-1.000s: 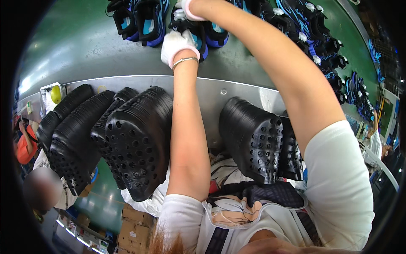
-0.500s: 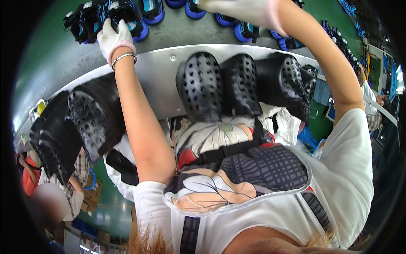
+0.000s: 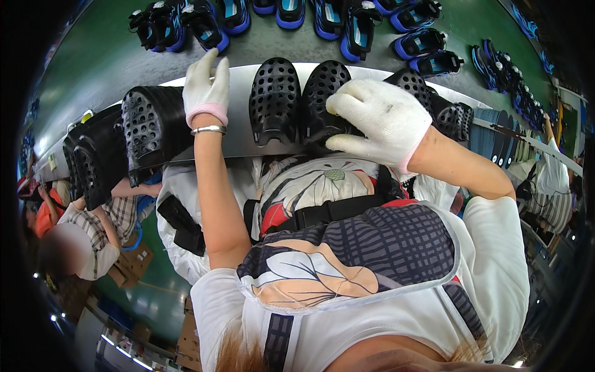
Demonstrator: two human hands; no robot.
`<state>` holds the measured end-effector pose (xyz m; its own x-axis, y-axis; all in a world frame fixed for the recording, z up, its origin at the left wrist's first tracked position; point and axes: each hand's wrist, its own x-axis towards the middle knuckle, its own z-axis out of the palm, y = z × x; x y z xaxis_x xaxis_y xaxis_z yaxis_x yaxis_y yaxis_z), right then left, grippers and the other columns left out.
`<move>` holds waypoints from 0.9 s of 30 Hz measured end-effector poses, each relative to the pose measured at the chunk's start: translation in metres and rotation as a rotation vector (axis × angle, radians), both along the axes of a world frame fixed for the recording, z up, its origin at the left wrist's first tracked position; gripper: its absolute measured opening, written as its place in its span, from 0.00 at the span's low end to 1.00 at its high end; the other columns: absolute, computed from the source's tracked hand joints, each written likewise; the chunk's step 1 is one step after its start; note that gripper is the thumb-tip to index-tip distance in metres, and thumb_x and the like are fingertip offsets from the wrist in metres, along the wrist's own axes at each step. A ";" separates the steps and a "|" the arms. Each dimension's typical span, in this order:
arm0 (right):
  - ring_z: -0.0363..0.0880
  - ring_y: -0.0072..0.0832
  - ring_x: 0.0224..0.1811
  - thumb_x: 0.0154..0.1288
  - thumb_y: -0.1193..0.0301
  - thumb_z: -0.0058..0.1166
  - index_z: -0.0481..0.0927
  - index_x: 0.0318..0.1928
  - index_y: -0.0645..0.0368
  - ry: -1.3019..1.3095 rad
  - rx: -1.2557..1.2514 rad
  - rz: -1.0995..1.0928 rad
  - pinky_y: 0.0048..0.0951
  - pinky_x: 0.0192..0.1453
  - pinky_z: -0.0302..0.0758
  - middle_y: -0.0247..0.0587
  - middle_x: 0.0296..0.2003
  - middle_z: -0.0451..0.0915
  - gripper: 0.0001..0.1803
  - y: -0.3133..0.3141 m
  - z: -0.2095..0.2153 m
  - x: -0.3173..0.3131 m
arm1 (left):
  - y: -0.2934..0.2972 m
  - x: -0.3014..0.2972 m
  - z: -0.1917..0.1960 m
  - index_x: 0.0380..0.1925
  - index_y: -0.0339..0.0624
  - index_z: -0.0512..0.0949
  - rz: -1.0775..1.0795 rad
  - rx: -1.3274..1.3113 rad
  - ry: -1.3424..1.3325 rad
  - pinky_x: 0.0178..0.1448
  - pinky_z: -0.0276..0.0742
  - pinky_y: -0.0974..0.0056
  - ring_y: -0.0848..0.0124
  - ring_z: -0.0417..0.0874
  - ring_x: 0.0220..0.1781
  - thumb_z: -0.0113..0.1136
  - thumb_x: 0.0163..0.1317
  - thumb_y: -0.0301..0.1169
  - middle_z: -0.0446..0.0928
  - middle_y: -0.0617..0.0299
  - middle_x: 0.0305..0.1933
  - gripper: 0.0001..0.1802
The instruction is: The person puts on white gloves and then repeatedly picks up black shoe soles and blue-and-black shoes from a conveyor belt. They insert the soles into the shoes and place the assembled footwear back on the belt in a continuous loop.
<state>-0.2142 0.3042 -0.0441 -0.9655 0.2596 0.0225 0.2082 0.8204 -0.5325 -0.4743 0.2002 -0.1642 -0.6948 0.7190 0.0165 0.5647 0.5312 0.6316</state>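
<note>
Black perforated foot-shaped plastic shell (image 3: pixel 320 84): lying along the near metal edge of the green-topped bench (image 3: pixel 155 69), right of a matching perforated shell (image 3: pixel 274 99).
White-gloved right hand (image 3: pixel 383 121): grip open, thumb and fingers well apart over the shell; no hold shows, contact I cannot tell.
White-gloved left hand (image 3: pixel 207 90): grip loosely open, nothing visible in it; fingertips close to a black-and-blue shoe (image 3: pixel 206 28).
Slip risk: smooth plastic might slide if gloved fingertips pinch only its edge.
Fall risk: knocking shells this near the bench edge could tip one lapward.
Row risk: stray left fingers could push the shoe askew.
</note>
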 end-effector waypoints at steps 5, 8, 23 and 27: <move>0.75 0.40 0.35 0.50 0.62 0.61 0.74 0.35 0.58 0.014 0.024 0.034 0.39 0.37 0.75 0.42 0.30 0.73 0.16 0.001 0.005 -0.005 | -0.006 0.002 0.004 0.52 0.47 0.79 -0.048 0.000 -0.102 0.53 0.76 0.61 0.60 0.83 0.45 0.55 0.63 0.42 0.78 0.52 0.50 0.20; 0.76 0.38 0.35 0.49 0.65 0.62 0.74 0.35 0.58 0.000 -0.156 -0.001 0.36 0.36 0.75 0.41 0.32 0.74 0.16 0.006 0.035 -0.009 | -0.008 0.003 0.029 0.53 0.35 0.78 0.055 0.098 -0.535 0.55 0.74 0.63 0.65 0.81 0.49 0.51 0.68 0.42 0.79 0.53 0.52 0.23; 0.78 0.46 0.47 0.61 0.52 0.51 0.74 0.52 0.62 -0.246 -0.065 -0.059 0.38 0.53 0.75 0.52 0.47 0.75 0.28 0.042 0.022 -0.126 | 0.031 0.000 0.020 0.55 0.36 0.71 -0.195 0.899 -1.734 0.57 0.77 0.60 0.66 0.79 0.52 0.49 0.70 0.50 0.78 0.57 0.51 0.28; 0.81 0.44 0.45 0.63 0.51 0.48 0.75 0.49 0.65 -0.570 -0.134 -0.163 0.40 0.49 0.78 0.55 0.46 0.78 0.28 0.052 0.011 -0.161 | 0.050 -0.013 -0.001 0.49 0.38 0.74 0.041 0.936 -1.565 0.52 0.76 0.62 0.70 0.79 0.46 0.57 0.68 0.42 0.79 0.61 0.45 0.19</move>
